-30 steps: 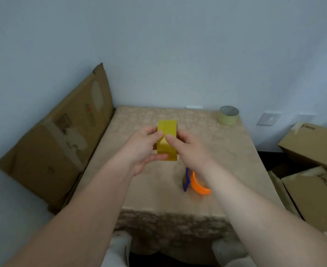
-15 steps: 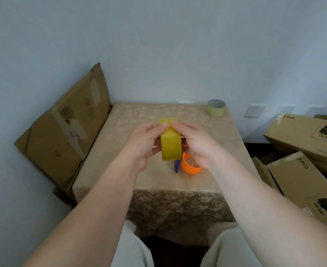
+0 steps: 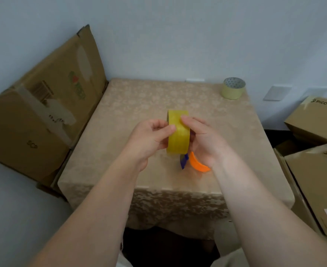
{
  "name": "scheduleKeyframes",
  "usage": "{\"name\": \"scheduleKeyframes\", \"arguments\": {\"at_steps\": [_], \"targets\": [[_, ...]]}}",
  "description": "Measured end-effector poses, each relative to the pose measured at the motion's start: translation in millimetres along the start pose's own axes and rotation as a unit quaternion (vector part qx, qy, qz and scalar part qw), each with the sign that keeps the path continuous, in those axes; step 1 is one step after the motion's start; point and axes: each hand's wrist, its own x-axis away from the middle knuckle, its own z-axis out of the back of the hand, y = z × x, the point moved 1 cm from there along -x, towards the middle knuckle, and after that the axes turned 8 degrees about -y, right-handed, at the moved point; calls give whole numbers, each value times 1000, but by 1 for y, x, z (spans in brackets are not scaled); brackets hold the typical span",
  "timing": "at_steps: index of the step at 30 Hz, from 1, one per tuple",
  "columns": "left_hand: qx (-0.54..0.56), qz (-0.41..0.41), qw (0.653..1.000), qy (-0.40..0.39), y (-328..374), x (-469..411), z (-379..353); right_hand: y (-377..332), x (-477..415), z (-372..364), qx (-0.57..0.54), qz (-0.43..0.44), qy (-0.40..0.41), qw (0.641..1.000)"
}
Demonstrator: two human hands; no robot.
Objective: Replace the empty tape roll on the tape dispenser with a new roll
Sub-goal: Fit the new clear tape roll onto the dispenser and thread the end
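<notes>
A thick yellow tape roll (image 3: 178, 138) stands on edge in the air above the table, held between both hands. My left hand (image 3: 149, 139) pinches its left side with thumb and fingers. My right hand (image 3: 205, 139) grips its right side, the thumb lying on the upper outer surface. Just below the roll, the orange and blue tape dispenser (image 3: 196, 162) shows partly under my right hand; whether it rests on the table or hangs from that hand I cannot tell. A thinner pale tape roll (image 3: 233, 89) sits at the table's far right corner.
The small table (image 3: 139, 105) has a beige patterned cloth. A flattened cardboard box (image 3: 43, 105) leans against the wall on the left. Stacked cardboard boxes (image 3: 316, 151) crowd the floor on the right. The white wall stands close behind the table.
The view has tilted down and pulled back. The yellow roll has turned on edge between my hands, and my right thumb has shifted onto its upper surface.
</notes>
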Motion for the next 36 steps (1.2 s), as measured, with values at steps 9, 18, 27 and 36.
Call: {"name": "scheduleKeyframes", "arguments": {"at_steps": [9,18,27,36], "targets": [[201,28,978,50,7,-3,10,2,-1,-13,131,43,-69,988],[-68,-11,997,-29,2,15,5,-6,10,-7,-42,-7,3,999],[80,-5,997,15,9,14,18,-7,16,-18,108,50,-81,990],[-133,-78,988,-21,6,19,9,-8,10,-17,46,-10,43,998]]}}
